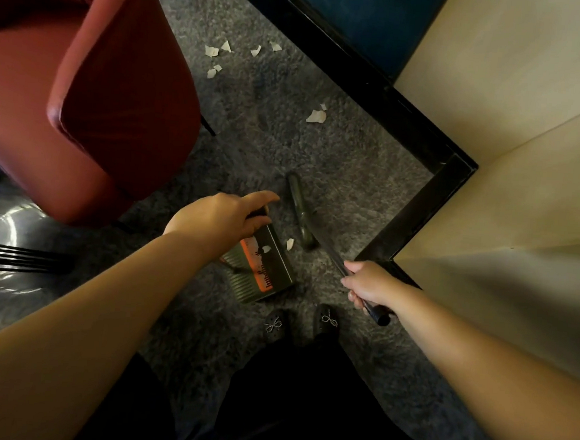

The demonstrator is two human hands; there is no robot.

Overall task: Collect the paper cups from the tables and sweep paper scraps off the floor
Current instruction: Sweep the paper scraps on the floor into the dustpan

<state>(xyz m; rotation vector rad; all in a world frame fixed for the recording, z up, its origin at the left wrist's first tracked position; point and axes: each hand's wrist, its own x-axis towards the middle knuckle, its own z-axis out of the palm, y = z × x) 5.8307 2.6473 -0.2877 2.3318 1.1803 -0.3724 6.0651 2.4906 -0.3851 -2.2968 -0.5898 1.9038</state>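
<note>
At the centre of the frame, on the grey carpet [261, 125], we are in the sweeping step. Our left hand [223, 217] curls round the handle of the dustpan [264, 269], which sits low at the floor just left of centre with one scrap [266, 249] already on it. Our right hand [368, 287] grips the broom handle [375, 311], fingers wrapped tight round it. No cups are in view.

The broom head [299, 210] lies right of the pan, its long axis running from the upper middle down toward the right hand, so the handle slants from lower right to the head at centre. The pan's long axis runs from upper left to lower right; we cannot tell for sure which end is the open lip.

One scrap [290, 243] lies between pan and broom head. More scraps [316, 116] sit farther up, near the black plinth [408, 132] of the pale cabinet [528, 133], and a cluster [224, 55] lies in the upper middle, beside the red chair [101, 103].

Next, we judge, the near scrap wants a short stroke into the pan; then both tools must move up the frame toward the far scraps, the pan kept flat to the pile.
</note>
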